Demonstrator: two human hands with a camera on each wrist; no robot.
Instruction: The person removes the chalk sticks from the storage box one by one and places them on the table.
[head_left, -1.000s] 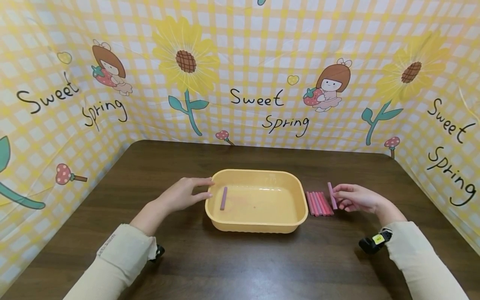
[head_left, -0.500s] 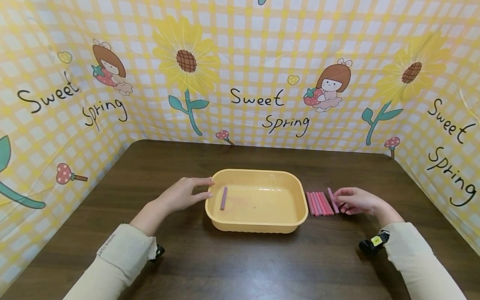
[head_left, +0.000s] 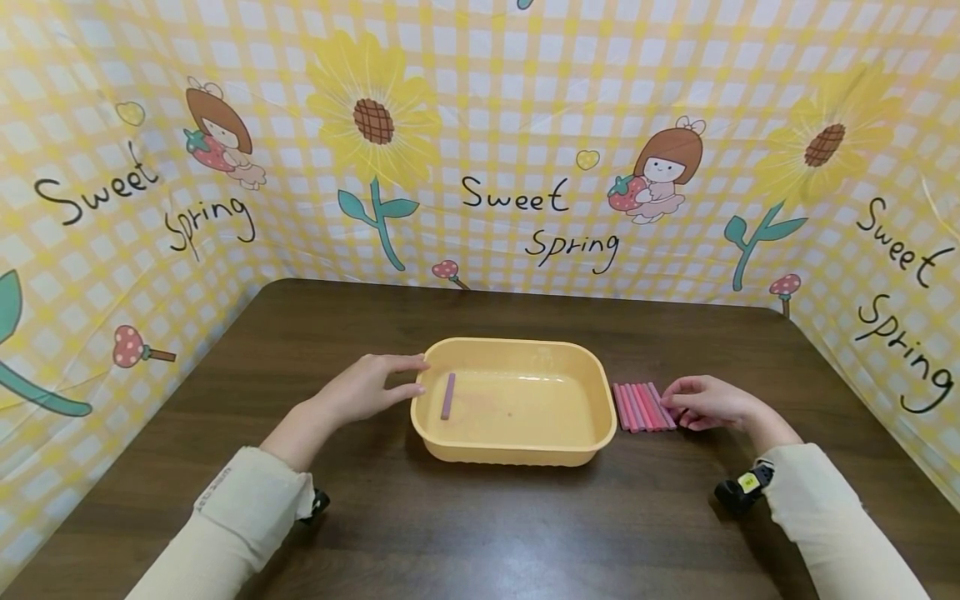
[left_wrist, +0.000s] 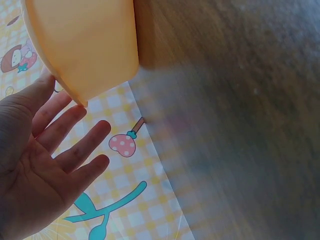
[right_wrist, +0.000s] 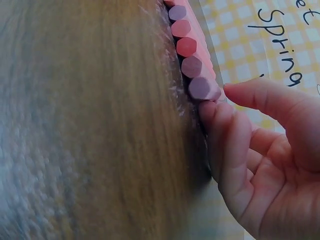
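Note:
A yellow tub (head_left: 517,456) stands mid-table, with one purple stick (head_left: 448,397) lying inside at its left end. Straight, spread fingers of my left hand (head_left: 367,387) touch the tub's left rim; the left wrist view shows the fingertips against the tub's edge (left_wrist: 82,55). Right of the tub lies a row of pink, red and purple sticks (head_left: 637,408), side by side, with hexagonal ends. My right hand (head_left: 708,402) pinches the outermost purple hexagonal stick (right_wrist: 201,89) between thumb and curled fingers. That stick lies against the row's right side.
The dark wooden table (head_left: 480,533) is enclosed on the back and sides by a yellow checked cloth (head_left: 510,108) with printed flowers. Clear, shiny film (right_wrist: 167,55) shows along the stick row. A black wrist camera (head_left: 742,492) sits by the right cuff.
My right hand has lowered the purple stick and brought it left, from tilted and apart to lying alongside the row. The left hand and the tub stay where they were.

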